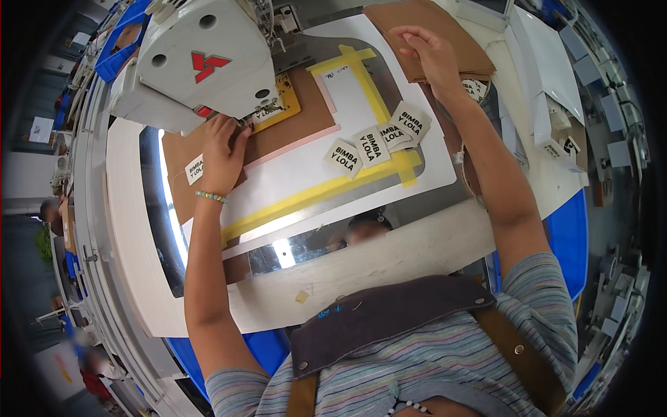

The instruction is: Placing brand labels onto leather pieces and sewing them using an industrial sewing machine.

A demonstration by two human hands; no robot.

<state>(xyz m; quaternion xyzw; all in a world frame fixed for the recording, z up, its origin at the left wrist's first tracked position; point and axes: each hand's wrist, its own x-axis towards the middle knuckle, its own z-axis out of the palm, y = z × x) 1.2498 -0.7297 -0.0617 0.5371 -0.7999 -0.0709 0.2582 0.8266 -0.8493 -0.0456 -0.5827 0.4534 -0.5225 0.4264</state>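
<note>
My left hand (226,149) is beside the sewing machine head (208,66), over a large brown panel (278,141). Its fingers curl together close to the stitching area; what they hold, if anything, is too small to make out. A yellow template plate (289,104) lies under the machine's foot, framing a white label. Another white printed label (194,169) rests on the panel next to my left wrist. My right hand (429,59) hovers at a stack of brown panels (389,21), its fingers apart and nothing visible in them.
Several white labels (372,146) overlap on a white sheet edged with yellow tape (292,203). More labels (474,89) show beside the brown stack. An open white box (549,76) stands at the right. Blue bins (570,240) sit below the table's edge.
</note>
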